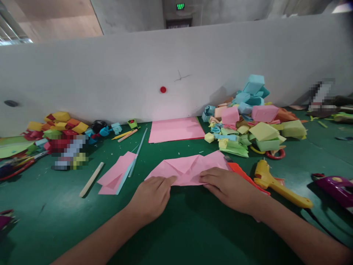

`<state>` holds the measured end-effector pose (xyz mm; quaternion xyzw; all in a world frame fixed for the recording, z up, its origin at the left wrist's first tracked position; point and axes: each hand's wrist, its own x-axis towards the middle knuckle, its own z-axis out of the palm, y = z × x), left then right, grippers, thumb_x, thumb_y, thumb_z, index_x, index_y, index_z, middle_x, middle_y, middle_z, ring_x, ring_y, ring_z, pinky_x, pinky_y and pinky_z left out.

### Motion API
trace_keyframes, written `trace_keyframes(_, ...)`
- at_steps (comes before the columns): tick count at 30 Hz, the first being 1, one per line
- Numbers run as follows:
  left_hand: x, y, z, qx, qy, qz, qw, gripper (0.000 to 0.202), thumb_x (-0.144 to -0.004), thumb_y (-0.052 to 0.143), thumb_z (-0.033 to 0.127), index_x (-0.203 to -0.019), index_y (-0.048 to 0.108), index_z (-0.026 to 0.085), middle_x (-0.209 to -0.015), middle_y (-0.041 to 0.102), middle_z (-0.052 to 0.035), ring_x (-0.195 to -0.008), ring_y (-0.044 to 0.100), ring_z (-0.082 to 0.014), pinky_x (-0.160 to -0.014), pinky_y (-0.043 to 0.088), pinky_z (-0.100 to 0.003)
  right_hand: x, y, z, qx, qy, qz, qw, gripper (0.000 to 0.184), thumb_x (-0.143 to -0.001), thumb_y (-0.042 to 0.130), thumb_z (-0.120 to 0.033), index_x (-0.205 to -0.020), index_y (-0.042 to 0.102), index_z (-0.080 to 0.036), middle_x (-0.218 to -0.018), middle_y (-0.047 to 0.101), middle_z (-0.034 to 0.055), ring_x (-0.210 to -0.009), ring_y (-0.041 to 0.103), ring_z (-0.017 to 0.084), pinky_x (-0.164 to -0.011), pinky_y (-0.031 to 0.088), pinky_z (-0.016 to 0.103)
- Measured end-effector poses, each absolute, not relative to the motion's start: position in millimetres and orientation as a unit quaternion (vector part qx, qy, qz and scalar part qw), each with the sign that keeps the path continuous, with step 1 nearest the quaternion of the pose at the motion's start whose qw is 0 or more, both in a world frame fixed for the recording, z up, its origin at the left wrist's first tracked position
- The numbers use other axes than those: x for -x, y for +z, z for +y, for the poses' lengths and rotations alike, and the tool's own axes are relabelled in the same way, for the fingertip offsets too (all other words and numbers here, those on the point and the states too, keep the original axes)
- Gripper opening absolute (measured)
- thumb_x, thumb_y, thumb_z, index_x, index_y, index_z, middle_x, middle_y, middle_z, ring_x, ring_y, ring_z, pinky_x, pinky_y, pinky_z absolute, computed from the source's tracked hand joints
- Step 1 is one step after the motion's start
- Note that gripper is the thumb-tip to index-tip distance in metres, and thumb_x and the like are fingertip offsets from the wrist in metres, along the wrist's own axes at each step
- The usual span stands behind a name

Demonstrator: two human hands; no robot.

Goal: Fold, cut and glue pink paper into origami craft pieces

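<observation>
A folded sheet of pink paper (183, 169) lies on the green tabletop in front of me, with creases meeting near its middle. My left hand (154, 195) presses its near left edge, fingers closed together on the paper. On the right side, the fingers of my right hand (228, 186) are closed over the near edge, covering that corner. A red-orange strip-like object (245, 175) sticks out beyond my right hand, partly hidden by it. Left of the folded sheet lie pink paper pieces (118, 173) along a light blue strip (125, 178).
A pink paper stack (176, 129) sits against the white partition (124, 81). Colourful folded paper shapes are heaped at right (264, 130) and left (60, 125). A yellow glue gun (281, 186) and a purple tool (335, 189) lie right; a pale stick (92, 179) lies left.
</observation>
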<state>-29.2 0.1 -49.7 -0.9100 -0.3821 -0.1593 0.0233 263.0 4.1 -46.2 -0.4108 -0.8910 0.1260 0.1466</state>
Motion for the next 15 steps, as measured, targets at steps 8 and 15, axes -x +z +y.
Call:
trace_keyframes(8,31,-54,8,0.836,-0.195,-0.507,-0.079,0.036,-0.101,0.04,0.024,-0.133,0.056,0.022,-0.119,0.071,-0.0087,-0.105,0.07,-0.0251,-0.084,0.059,-0.038,-259,-41,7,0.497,0.174,-0.83,0.186,0.026,-0.1,0.045,-0.028,-0.091,0.069,-0.022,-0.093,0.074,0.0042,-0.084,0.067,0.02,-0.075,0.052,0.032)
trace_keyframes(15,26,-54,8,0.853,-0.172,-0.492,0.016,0.039,-0.099,0.039,0.014,-0.133,0.057,0.02,-0.122,0.063,-0.013,-0.104,0.066,-0.0271,-0.086,0.057,-0.043,-253,-52,12,0.524,0.159,-0.805,0.231,0.03,-0.099,0.047,-0.024,-0.126,0.06,-0.026,-0.122,0.071,0.0045,-0.105,0.068,0.022,-0.087,0.054,0.036)
